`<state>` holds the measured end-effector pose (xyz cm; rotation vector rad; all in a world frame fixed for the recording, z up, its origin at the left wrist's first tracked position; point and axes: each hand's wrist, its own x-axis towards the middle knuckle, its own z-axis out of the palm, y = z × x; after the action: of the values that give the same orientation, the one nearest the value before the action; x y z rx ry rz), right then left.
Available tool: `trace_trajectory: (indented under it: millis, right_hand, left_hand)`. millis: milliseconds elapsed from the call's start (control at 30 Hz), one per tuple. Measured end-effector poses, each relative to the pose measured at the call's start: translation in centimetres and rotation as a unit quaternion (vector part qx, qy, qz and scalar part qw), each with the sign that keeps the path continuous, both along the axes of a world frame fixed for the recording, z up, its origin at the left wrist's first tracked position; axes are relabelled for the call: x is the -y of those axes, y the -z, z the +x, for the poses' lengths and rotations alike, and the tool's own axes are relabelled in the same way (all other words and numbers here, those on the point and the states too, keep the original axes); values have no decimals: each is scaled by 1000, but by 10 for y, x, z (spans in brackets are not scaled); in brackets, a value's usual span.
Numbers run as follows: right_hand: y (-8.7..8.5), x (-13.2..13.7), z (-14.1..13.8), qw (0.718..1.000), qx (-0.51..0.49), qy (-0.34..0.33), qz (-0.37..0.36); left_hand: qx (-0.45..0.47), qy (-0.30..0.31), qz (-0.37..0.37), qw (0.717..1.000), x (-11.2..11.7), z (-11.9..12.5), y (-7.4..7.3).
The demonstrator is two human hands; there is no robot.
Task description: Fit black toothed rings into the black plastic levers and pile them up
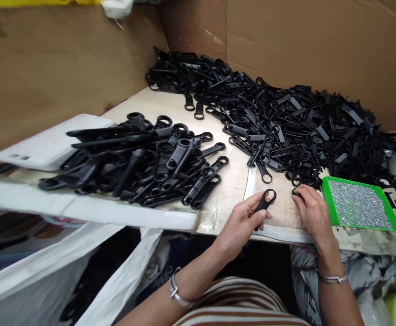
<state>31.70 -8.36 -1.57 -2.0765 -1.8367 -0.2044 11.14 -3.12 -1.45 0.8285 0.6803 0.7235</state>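
Observation:
My left hand (243, 215) is closed round a black plastic handle part (264, 203), its ringed end pointing up and away from me. To the right, my right hand (311, 210) pinches a small black ring (296, 192) between thumb and fingertips, partly hidden by the fingers. Just beyond it lie loose black rings (296, 181) at the front of a big heap of black parts (269, 113). Beside my right hand is a green tray (330, 203) filled with small silvery metal pieces, probably screws or pins, too small to tell.
On the left, a pile of black ring-ended handles (171, 158) lies near a white plastic slab (55, 140). White foam (116, 213) lines the table's front edge. Cardboard walls (320, 45) close off the back. A white sack (123, 280) hangs below at left.

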Motion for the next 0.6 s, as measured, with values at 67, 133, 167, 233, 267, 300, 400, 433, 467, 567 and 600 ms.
trace_trajectory:
  millis: [67,133,167,233,267,300,400,433,467,567,600]
  right_hand:
    - [-6,-2,3,999,31,-1,-37]
    - [-11,-4,8,996,45,3,-72]
    - [-13,-5,10,996,38,5,-83]
    - [-16,-5,13,996,-10,0,-89]
    - [-17,-5,13,995,-54,-9,-85]
    - [-18,-3,10,990,-112,-20,-77]
    - [-18,0,-7,944,-322,-57,-41]
    - [-18,0,-15,923,-377,-69,-35]
    - [-17,0,-23,906,-415,-80,-30]
    - [-11,-3,-43,893,-437,-104,-11]
    - [-8,-4,-48,902,-418,-105,3]
  left_hand:
    - [20,4,-8,1000,0,2,3]
    - [43,9,-23,999,0,3,6]
    - [54,11,-32,998,0,3,8]
    - [74,11,-47,996,0,3,11]
    - [81,12,-54,995,-1,3,12]
    - [88,12,-60,994,-1,3,13]
    - [101,19,-67,992,-2,3,14]
    - [105,22,-64,992,-3,3,13]
    - [109,26,-60,992,-3,4,12]
    - [117,29,-52,991,-5,6,8]
    - [117,28,-53,991,-5,7,7]
